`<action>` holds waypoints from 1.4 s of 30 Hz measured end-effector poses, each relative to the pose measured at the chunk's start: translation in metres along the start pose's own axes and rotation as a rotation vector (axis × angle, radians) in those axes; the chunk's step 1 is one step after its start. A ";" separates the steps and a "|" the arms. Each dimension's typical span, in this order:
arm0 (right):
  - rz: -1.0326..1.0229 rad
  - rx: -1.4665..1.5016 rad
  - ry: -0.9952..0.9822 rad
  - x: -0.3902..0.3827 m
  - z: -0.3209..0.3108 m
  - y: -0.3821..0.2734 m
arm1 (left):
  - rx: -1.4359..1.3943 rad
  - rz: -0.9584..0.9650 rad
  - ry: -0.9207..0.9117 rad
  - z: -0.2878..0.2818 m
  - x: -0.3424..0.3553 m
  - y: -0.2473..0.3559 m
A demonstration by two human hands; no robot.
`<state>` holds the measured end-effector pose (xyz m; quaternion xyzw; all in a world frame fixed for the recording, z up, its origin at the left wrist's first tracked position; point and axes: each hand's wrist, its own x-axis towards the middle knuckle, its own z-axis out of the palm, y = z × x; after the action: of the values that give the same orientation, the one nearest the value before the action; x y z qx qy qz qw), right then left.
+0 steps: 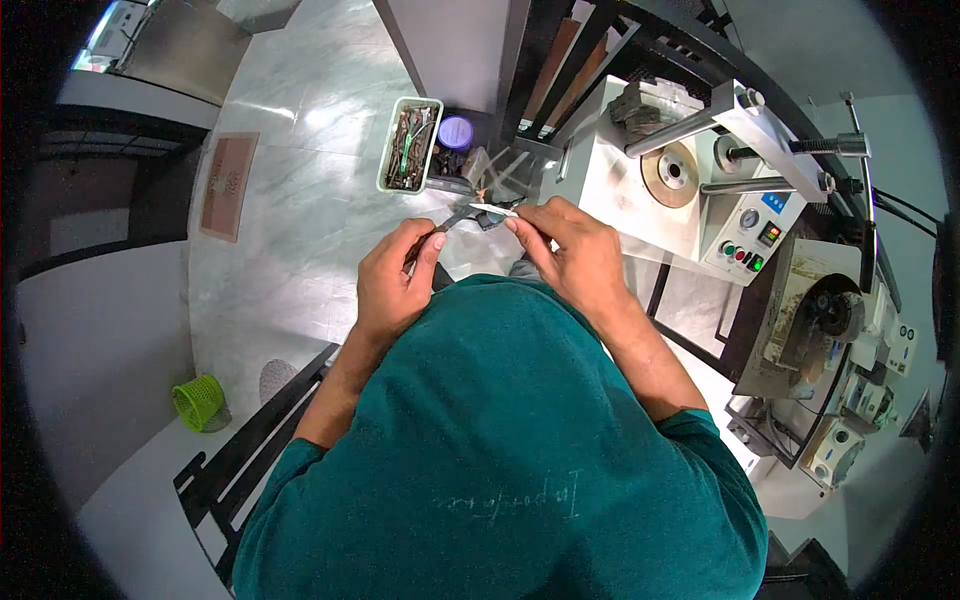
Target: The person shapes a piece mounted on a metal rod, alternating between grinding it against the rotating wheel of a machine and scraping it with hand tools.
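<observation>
In front of my chest, both hands are raised close together. My left hand (395, 278) is closed, thumb against fingers, on a thin dark flat tool (455, 219) that points away to the right. Its exact kind does not show. My right hand (580, 255) pinches a small white stick-like piece (492, 209) between thumb and fingertips. The tool's tip meets or nearly meets the white piece; I cannot tell if they touch. Just beyond is a small orange spot, too small to make out.
Ahead on the floor stand a pale bin of metal tools (405, 150) and a purple-lidded tub (456, 132). At right is a white machine with a round disc (670, 175), beside a dirty grinding unit (815, 310). A black bench rail (260, 450) and green basket (200, 402) are at left.
</observation>
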<state>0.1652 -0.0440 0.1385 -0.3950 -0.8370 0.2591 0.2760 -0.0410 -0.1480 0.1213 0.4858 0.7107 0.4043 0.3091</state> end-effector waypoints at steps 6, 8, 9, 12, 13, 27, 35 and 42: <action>0.078 0.000 -0.013 -0.003 0.009 0.005 | 0.062 0.067 0.019 0.004 0.003 -0.003; 0.128 -0.057 -0.028 -0.004 0.012 0.005 | 0.092 0.060 0.021 0.004 0.004 -0.004; 0.128 -0.058 -0.028 -0.004 0.014 0.004 | 0.091 0.060 0.020 0.005 0.004 -0.005; 0.181 -0.094 -0.022 -0.007 0.021 0.009 | 0.134 0.067 0.015 0.004 0.004 -0.006; 0.155 -0.127 0.050 -0.010 0.027 0.021 | 0.144 0.056 0.017 0.004 0.004 -0.005; 0.127 0.165 -0.052 -0.005 0.013 0.003 | -0.028 -0.085 -0.031 0.002 0.002 0.010; 0.176 0.145 -0.043 -0.006 0.024 0.006 | -0.023 -0.044 -0.025 0.007 0.002 0.000; 0.200 -0.068 0.175 -0.006 0.033 0.036 | -0.025 -0.055 -0.017 0.008 -0.003 0.003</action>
<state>0.1650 -0.0364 0.0896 -0.5067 -0.7745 0.2214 0.3072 -0.0320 -0.1483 0.1208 0.4657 0.7160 0.4003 0.3319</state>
